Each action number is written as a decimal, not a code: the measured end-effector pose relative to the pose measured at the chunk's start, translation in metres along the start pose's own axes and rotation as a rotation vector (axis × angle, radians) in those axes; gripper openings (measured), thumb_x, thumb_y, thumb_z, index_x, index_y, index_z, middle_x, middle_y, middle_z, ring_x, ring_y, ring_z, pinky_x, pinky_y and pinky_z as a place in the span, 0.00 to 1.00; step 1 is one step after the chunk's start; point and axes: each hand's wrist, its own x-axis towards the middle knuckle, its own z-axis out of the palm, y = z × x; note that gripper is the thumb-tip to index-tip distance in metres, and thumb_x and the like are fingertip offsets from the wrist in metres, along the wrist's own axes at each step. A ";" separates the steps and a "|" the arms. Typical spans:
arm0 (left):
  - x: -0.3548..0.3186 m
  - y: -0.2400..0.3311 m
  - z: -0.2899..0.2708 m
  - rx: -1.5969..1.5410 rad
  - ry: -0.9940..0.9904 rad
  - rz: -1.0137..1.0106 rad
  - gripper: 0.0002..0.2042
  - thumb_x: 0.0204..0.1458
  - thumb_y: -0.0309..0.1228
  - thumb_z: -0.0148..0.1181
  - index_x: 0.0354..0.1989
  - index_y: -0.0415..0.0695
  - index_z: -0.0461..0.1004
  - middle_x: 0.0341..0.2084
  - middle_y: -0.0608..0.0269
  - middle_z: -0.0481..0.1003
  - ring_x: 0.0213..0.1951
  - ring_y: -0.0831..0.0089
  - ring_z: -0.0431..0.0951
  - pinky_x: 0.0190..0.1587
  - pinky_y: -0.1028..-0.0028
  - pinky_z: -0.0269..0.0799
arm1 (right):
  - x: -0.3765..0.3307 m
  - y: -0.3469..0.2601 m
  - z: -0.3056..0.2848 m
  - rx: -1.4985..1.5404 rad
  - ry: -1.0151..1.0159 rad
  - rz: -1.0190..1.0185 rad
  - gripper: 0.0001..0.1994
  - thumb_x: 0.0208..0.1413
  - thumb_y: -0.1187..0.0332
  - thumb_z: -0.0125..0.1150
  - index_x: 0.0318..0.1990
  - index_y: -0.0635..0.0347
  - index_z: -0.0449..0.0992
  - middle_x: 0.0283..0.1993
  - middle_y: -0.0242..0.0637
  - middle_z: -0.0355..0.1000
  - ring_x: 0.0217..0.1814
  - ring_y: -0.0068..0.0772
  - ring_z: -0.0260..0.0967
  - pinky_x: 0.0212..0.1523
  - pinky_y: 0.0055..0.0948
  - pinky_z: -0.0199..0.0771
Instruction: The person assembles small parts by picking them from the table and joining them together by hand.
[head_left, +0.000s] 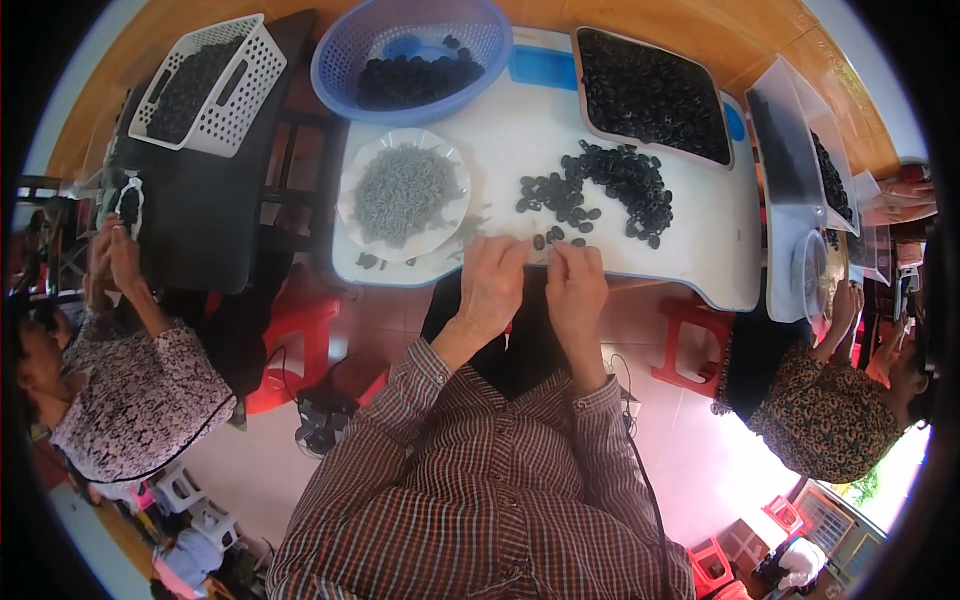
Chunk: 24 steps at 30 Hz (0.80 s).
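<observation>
Both my hands are raised at the near edge of the white table. The fingers of my left hand are pinched together; whatever sits between them is too small to make out. Close beside it, my right hand is also closed in a pinch, its contents hidden. Just beyond the fingertips lie a few small black oval pieces. Farther back, more black oval pieces spread in a curved heap. To the left stands a white scalloped plate heaped with small grey pieces.
A blue perforated basket and a shallow tray, both holding black pieces, stand at the back. On the left, a white basket rests on a dark table. One person works on each side. Red stools flank me.
</observation>
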 end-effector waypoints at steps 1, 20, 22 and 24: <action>-0.001 0.002 -0.001 0.001 -0.001 0.000 0.16 0.40 0.18 0.56 0.41 0.39 0.73 0.35 0.57 0.70 0.36 0.56 0.69 0.41 0.62 0.65 | 0.002 -0.001 0.002 -0.031 0.000 -0.014 0.06 0.53 0.72 0.61 0.39 0.56 0.77 0.33 0.41 0.68 0.28 0.44 0.71 0.27 0.37 0.71; -0.013 0.011 -0.008 0.001 0.043 -0.099 0.12 0.42 0.18 0.62 0.37 0.39 0.77 0.32 0.59 0.73 0.34 0.59 0.73 0.37 0.65 0.70 | 0.007 0.003 0.014 -0.240 -0.031 0.038 0.06 0.53 0.68 0.60 0.37 0.57 0.77 0.35 0.41 0.70 0.31 0.47 0.71 0.30 0.39 0.72; -0.014 0.011 -0.007 -0.013 0.054 -0.097 0.11 0.42 0.18 0.62 0.37 0.39 0.77 0.32 0.59 0.73 0.34 0.59 0.73 0.36 0.66 0.71 | 0.005 0.010 0.014 -0.043 0.102 -0.024 0.05 0.54 0.69 0.61 0.34 0.61 0.76 0.30 0.36 0.70 0.24 0.37 0.70 0.24 0.33 0.70; -0.014 0.010 -0.007 -0.149 0.065 -0.134 0.11 0.45 0.19 0.62 0.39 0.39 0.77 0.31 0.58 0.74 0.31 0.64 0.76 0.34 0.71 0.72 | 0.002 0.005 0.007 0.237 0.018 0.192 0.06 0.55 0.69 0.61 0.34 0.62 0.76 0.28 0.33 0.70 0.23 0.29 0.68 0.23 0.28 0.68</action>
